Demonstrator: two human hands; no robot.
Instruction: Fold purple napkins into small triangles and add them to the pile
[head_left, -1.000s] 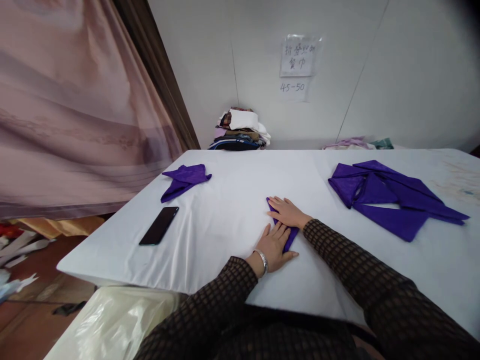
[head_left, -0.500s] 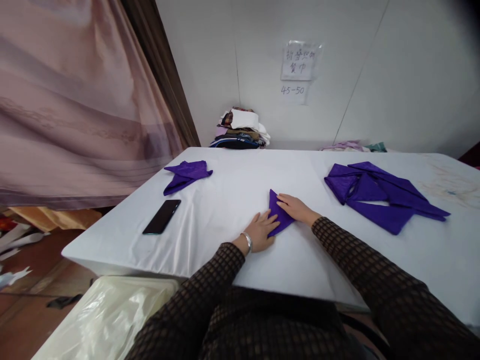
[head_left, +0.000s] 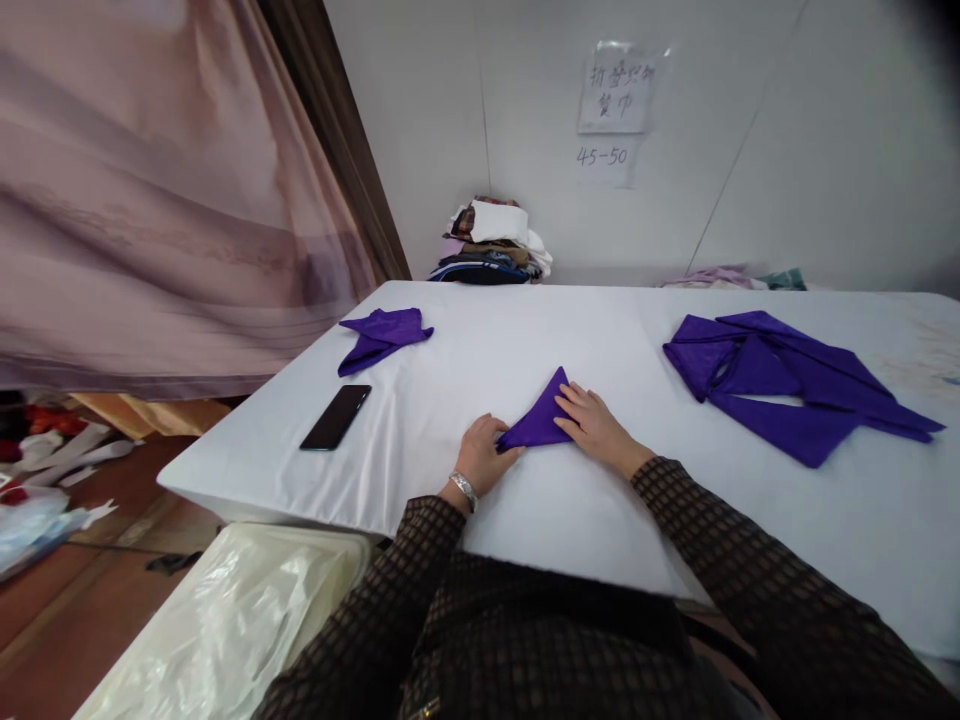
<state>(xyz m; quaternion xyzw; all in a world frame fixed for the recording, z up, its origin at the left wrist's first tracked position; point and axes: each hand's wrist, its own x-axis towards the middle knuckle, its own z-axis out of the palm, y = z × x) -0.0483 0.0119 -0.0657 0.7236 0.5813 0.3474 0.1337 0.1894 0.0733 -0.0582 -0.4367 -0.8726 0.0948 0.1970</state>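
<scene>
A small purple napkin, folded into a triangle, lies on the white table right in front of me. My left hand pinches its lower left corner with curled fingers. My right hand rests on the napkin's right edge, its fingers pressed down on the cloth. Both arms wear dark checked sleeves, and a silver bracelet sits on the left wrist.
A folded purple napkin and a black phone lie at the left of the table. Several purple napkins spread at the right. A pile of cloths sits by the wall. A pink curtain hangs left; a plastic-covered bin stands below.
The napkin has turned from a narrow upright strip under both flat hands into a wider triangle. My left hand slid to its left corner and curled; my right hand moved to its right edge.
</scene>
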